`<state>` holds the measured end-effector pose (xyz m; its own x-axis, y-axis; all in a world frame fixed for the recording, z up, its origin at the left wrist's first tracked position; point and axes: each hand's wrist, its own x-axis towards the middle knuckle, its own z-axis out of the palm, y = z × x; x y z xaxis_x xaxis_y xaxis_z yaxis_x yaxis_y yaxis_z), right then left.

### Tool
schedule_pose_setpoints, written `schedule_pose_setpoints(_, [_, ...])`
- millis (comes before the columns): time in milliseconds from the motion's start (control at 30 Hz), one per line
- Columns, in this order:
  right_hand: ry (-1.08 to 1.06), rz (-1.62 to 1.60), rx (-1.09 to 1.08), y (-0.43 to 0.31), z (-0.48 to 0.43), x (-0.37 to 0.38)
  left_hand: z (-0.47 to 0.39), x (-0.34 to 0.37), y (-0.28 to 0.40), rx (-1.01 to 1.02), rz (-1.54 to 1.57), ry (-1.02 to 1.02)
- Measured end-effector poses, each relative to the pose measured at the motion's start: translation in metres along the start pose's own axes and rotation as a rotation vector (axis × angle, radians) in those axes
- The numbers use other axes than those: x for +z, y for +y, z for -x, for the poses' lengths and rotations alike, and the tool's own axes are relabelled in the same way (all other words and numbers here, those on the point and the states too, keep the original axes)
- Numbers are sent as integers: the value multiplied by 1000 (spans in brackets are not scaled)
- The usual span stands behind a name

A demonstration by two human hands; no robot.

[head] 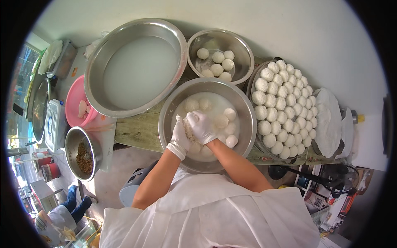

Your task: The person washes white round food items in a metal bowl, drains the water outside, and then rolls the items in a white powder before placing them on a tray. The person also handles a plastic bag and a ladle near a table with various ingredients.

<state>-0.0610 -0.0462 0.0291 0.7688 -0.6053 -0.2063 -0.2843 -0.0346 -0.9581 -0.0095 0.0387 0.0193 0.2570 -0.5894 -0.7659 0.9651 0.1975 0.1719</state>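
My left hand (181, 135) and my right hand (200, 125), both in thin white gloves, are cupped together around a clump of white grains (189, 130), probably rice. They are over the near steel basin (245, 124), which holds cloudy liquid. Smooth white balls (230, 114) sit in that liquid around my hands, some of them under its surface. Behind it, a smaller steel bowl (242, 43) holds several grain-coated balls (218, 57). On the right, a round tray holds many rows of coated white balls (280, 104).
A large steel basin (183, 46) of cloudy liquid stands back left. Further left are a pink basin (72, 99), a lidded plastic box (54, 124) and a steel bowl of brown crumbly filling (84, 159). A black fan (335, 179) is at lower right; a person (60, 217) is at lower left.
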Motion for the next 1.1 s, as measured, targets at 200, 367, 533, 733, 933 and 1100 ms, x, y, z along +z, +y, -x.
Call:
schedule_pose_setpoints(200, [-17,57,-480,8,3,-4,27,14,19,-43,41,-92])
schedule_pose_setpoints(367, [22,101,-156,4,1,-2,28,18,16,-52,-16,-99])
schedule_pose_setpoints(533, [-185,-558,434,0,1,-19,34,21,18,-112,-50,-79])
schedule_pose_setpoints(733, [131,145,-180,13,7,-17,27,28,14,-138,-91,-315])
schedule_pose_setpoints(933, [139,-713,538,21,-44,-46,10,10,18,63,-92,-128])
schedule_pose_setpoints(1100, [89,-689,598,27,-29,-50,17,-9,10,380,-465,162])
